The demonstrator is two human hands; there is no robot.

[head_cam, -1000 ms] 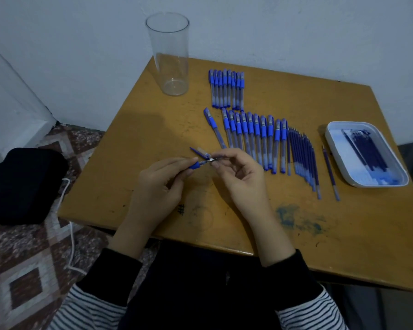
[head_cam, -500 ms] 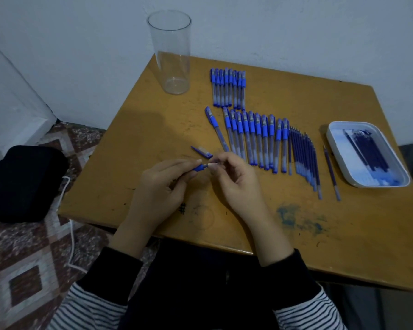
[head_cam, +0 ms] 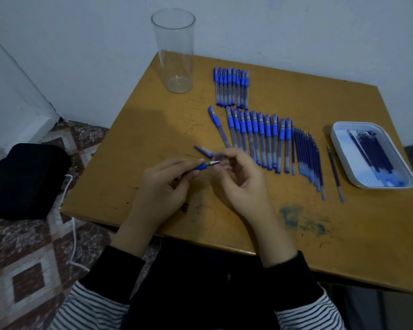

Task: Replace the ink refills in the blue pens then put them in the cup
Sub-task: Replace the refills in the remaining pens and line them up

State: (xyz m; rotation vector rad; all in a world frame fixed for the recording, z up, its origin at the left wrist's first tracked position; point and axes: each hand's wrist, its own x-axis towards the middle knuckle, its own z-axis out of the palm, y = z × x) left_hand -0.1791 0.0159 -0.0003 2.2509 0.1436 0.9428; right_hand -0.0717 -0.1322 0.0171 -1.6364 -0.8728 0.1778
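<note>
Blue at its grip, a pen (head_cam: 202, 166) was held pinched in the left hand (head_cam: 162, 194) over the wooden table (head_cam: 343, 234), its tip pointed at the curled right hand (head_cam: 241, 179), whose hold could not be told through blur, while the clear cup (head_cam: 175, 51) was stood well apart at the far corner.

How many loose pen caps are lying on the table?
1. The loose cap lies on the table just beyond the left hand; the hands may hide others.
</note>
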